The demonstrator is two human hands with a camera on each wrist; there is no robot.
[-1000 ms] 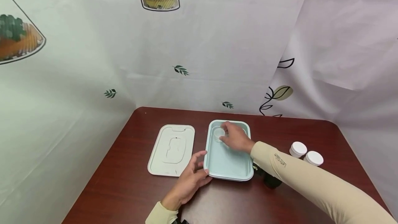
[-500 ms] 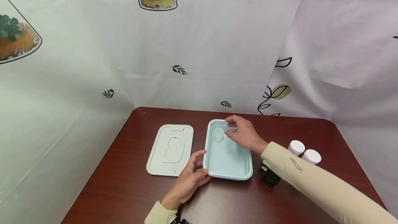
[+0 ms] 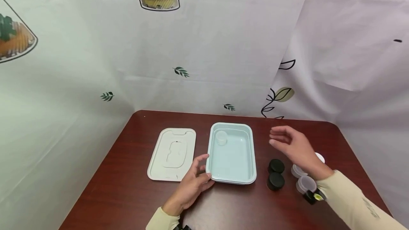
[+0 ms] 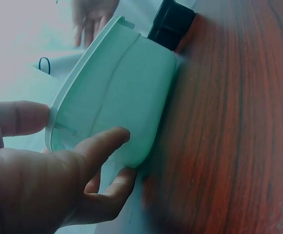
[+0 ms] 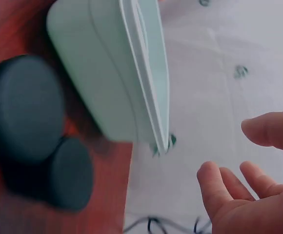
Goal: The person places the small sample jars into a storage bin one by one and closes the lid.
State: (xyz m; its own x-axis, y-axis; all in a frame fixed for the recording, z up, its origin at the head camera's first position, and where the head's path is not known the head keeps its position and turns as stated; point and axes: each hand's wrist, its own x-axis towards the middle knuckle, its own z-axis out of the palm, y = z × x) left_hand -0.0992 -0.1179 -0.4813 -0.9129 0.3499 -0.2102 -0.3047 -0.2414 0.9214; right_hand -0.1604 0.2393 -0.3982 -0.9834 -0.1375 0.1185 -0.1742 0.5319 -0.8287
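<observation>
Two black jars (image 3: 276,174), two white-lidded jars (image 3: 303,178), one tray (image 3: 231,178).

pale blue tray (image 3: 252,159), black lids (image 3: 276,174), white lid (image 3: 172,153)

1 tray (image 3: 252,159), 1 lid (image 3: 172,153), 1 clear cup (image 3: 221,137), 2 blk caps (image 3: 276,166), 2 white jars (image 3: 303,184).

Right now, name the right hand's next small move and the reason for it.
Probably lower the right hand onto the nearer black-lidded jar. It hovers open and holds nothing, one small clear jar already sits in the tray, and the left hand steadies the tray's corner.
</observation>
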